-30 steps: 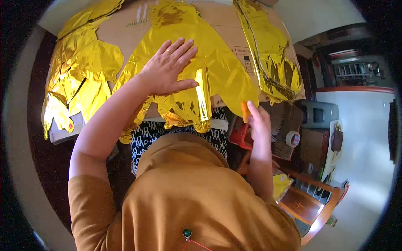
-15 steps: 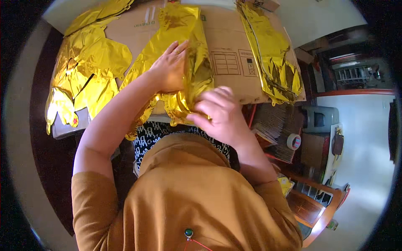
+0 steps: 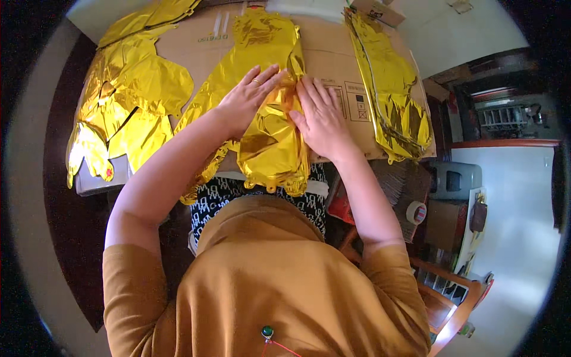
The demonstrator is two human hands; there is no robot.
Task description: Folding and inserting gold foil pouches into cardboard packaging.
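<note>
A flat, uninflated gold foil balloon (image 3: 270, 143) lies in the middle, partly folded and creased, its near end hanging toward my lap. My left hand (image 3: 247, 102) rests flat on it, fingers stretched out and pointing far right. Along the right edge of the foil lies my right hand (image 3: 323, 119), palm down with fingers extended, partly over the cardboard (image 3: 327, 50) beneath. The fingertips of both hands are near each other. Neither hand grips anything.
More flat gold foil (image 3: 140, 74) spreads over the left side of the cardboard. At the right lies a folded gold foil piece (image 3: 386, 77). Beyond the right edge are a roll of tape (image 3: 416, 212), a grey plastic stool (image 3: 455, 180) and a wooden chair (image 3: 455, 297).
My right hand has moved up and away from me, from the near foil edge to lying flat. The foil's near part now lies flatter and extends further toward me.
</note>
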